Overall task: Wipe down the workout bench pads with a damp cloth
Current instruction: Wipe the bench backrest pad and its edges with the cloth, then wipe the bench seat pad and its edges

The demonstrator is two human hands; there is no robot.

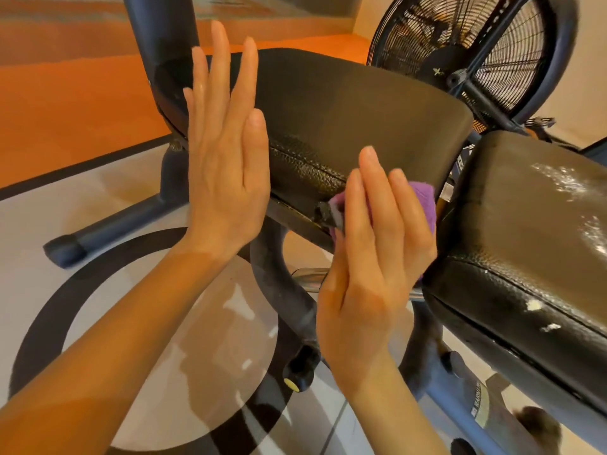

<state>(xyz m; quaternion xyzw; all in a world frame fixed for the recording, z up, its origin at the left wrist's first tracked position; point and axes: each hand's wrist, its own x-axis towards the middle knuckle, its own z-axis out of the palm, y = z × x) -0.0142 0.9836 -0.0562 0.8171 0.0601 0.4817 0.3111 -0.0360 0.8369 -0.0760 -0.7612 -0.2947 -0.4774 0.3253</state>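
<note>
The person stands over a black workout bench and holds both hands in front of it. The left hand [226,172] is flat and raised, with the fingers straight and close together, the back of the hand toward us; it covers the left end of the seat pad [345,119], but I cannot tell if the palm really touches the pad or only hovers before it. The right hand [371,257] has also straight fingers, kept together, and it presses a purple cloth [423,205] against the near right corner of the seat pad, in the gap between this pad and the second pad [525,244]. Only a small part of the cloth shows past the fingers. The second pad lies to the right, near us, and it has white shiny spots on the top and some small white marks on its side edge. Under the pads the dark metal frame [282,277] goes down to the floor [98,198], which is pale with a black ring and an orange area behind. Behind the bench stands a big fan wheel [473,50] with a black wire cage.
</note>
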